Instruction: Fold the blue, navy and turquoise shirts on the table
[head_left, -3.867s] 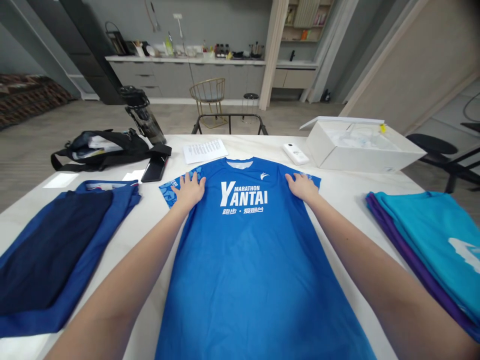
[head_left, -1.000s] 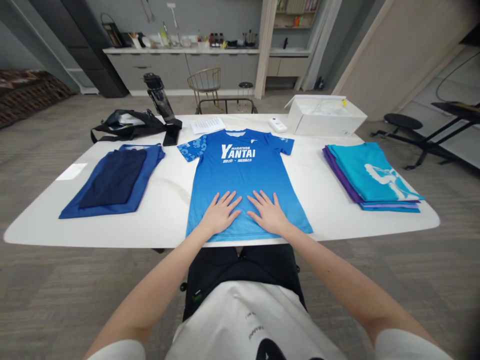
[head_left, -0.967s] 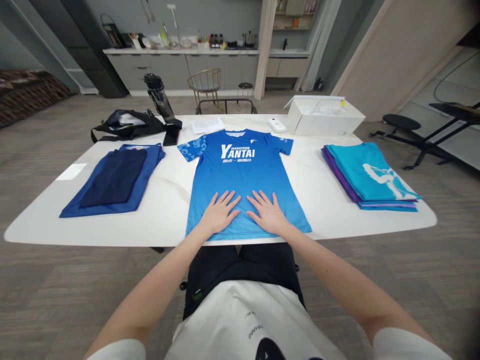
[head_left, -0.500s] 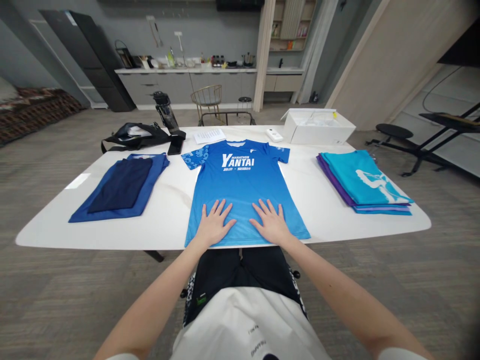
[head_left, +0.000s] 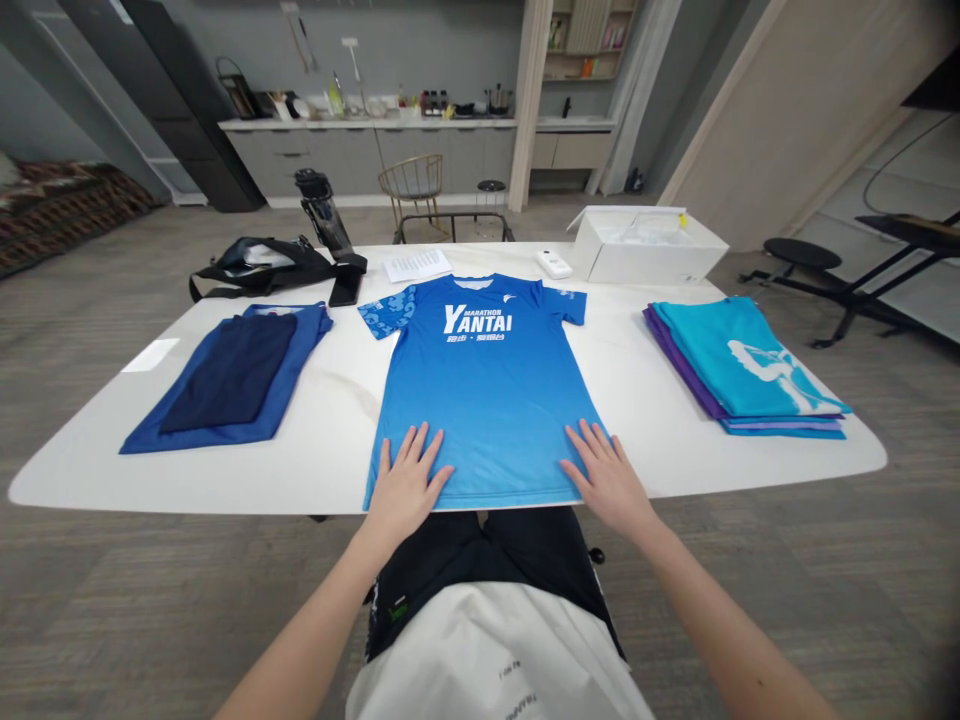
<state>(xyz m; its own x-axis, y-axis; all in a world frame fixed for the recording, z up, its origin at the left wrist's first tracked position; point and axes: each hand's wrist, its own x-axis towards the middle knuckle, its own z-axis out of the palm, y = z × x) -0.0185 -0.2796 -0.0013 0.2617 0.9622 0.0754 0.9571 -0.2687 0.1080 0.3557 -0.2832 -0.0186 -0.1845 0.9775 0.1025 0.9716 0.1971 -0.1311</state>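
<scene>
A blue T-shirt (head_left: 487,390) with white "Marathon Yantai" lettering lies spread flat, front up, its collar away from me and its hem along the near table edge. My left hand (head_left: 407,482) rests on the shirt's lower left corner, fingers spread. At the lower right corner lies my right hand (head_left: 609,478), palm down, its fingers also apart. Neither hand grips the fabric. To the left is a folded dark navy garment (head_left: 232,370) on top of a folded blue garment (head_left: 289,395). Folded turquoise and purple garments (head_left: 750,350) form a stack on the right.
The white table (head_left: 330,420) has its near edge just before my lap. Along its far side are a black bag (head_left: 262,265), a dark bottle (head_left: 324,215), a phone (head_left: 346,285), a paper sheet (head_left: 416,264), a small white device (head_left: 553,264) and a white box (head_left: 651,245).
My hands have moved apart and nearer to me, from the shirt's lower middle out to its two bottom corners. The view has shifted slightly; the shirt stays flat.
</scene>
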